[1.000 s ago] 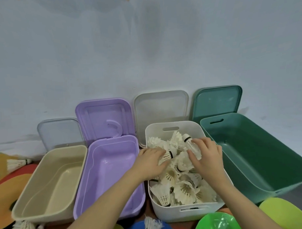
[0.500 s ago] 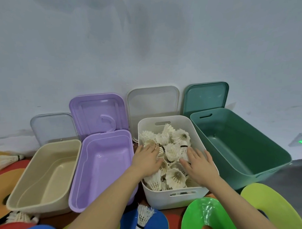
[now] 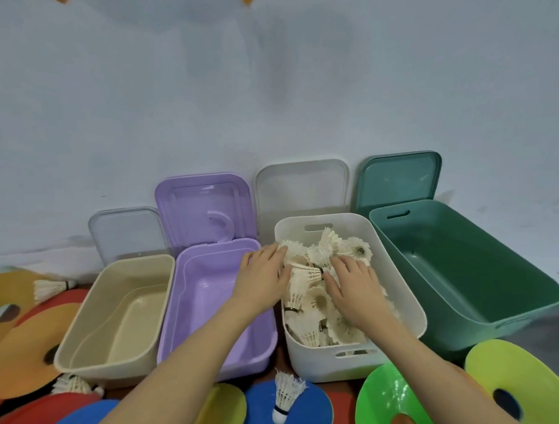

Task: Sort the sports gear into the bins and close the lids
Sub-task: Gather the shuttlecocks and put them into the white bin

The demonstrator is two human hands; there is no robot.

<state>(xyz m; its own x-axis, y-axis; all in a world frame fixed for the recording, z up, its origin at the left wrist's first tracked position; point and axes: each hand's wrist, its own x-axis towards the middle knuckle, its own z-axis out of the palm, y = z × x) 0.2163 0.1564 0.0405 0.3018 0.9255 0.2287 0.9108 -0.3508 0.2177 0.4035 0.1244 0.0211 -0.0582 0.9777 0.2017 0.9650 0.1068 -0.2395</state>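
Shuttlecocks (image 3: 319, 293) are piled high in the white bin (image 3: 400, 272), and both my hands are flat on top of the heap, pressing it down. Left hand (image 3: 264, 279) sits on the pile's left edge, partly over the rim next to the purple bin (image 3: 212, 309), fingers straight. Right hand (image 3: 353, 288) is spread over the middle, fingers loose and reaching toward the back of the bin. Neither one is gripping anything, just palms and fingers on feathers.

Tip for this bit, imo: push gently and evenly, because feathers crush easily and the stack needs to sit below the rim or the white lid (image 3: 302, 187) propped on the wall behind won't seat. I'd nudge the ones sticking up at the back down sideways rather than squashing them straight.

Still plenty left after this. One stray shuttlecock (image 3: 286, 397) lies on a blue disc (image 3: 313, 407) just in front of the bins, near my left forearm, another (image 3: 52, 288) rests on the orange discs (image 3: 15, 294) far left, and one more (image 3: 73, 384) pokes out by the beige bin (image 3: 95, 338). The green bin (image 3: 464, 287) holds nothing yet, and all four lids are open.
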